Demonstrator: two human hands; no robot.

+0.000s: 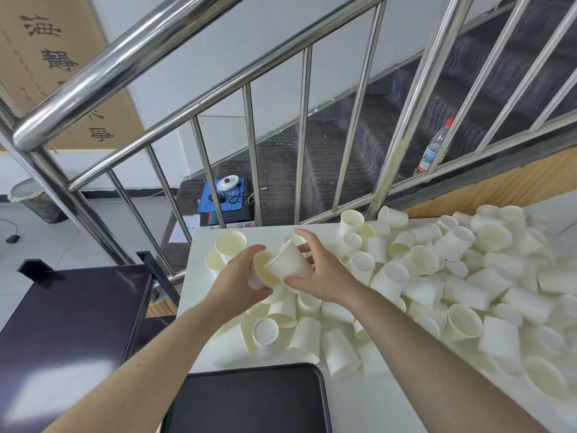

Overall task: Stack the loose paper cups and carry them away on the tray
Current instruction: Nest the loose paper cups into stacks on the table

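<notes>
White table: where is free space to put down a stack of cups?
The dark tray at the near edge is bare. A white table strip is free along the left edge, and a patch right of the tray. The loose cups crowd the middle and right. Left hand and right hand hold cups.

We had a single head-worn wide-angle view. It looked forward and down, close over the worktop (359, 410), facing a stair railing (199, 57) just beyond its far edge.
</notes>
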